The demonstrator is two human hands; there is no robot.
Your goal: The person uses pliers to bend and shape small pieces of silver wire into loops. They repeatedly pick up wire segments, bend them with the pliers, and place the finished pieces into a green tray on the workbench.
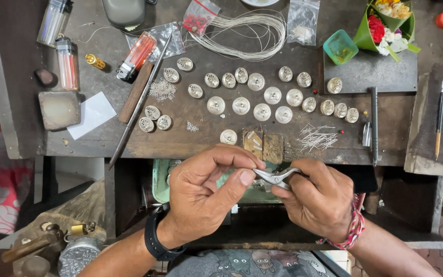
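Observation:
My right hand (318,200) grips small silver pliers (275,177), their jaws pointing left toward my left hand (206,192). My left thumb and forefinger pinch at the plier tips; whatever tiny piece sits between them is hidden by the fingers. Both hands hover just in front of the dark wooden workbench (129,138), above a green tray (159,179). On the bench lie several round silver domed ornaments (241,105) in loose rows and a pile of short silver wire pieces (316,137).
A coil of silver wire (252,31), lighters (137,55), small plastic bags (303,18), a long metal rod (139,102), a teal cup (340,47), a leaf offering with flowers (385,25), pens (374,123) and a white paper (92,114) crowd the bench. A padlock (78,230) lies lower left.

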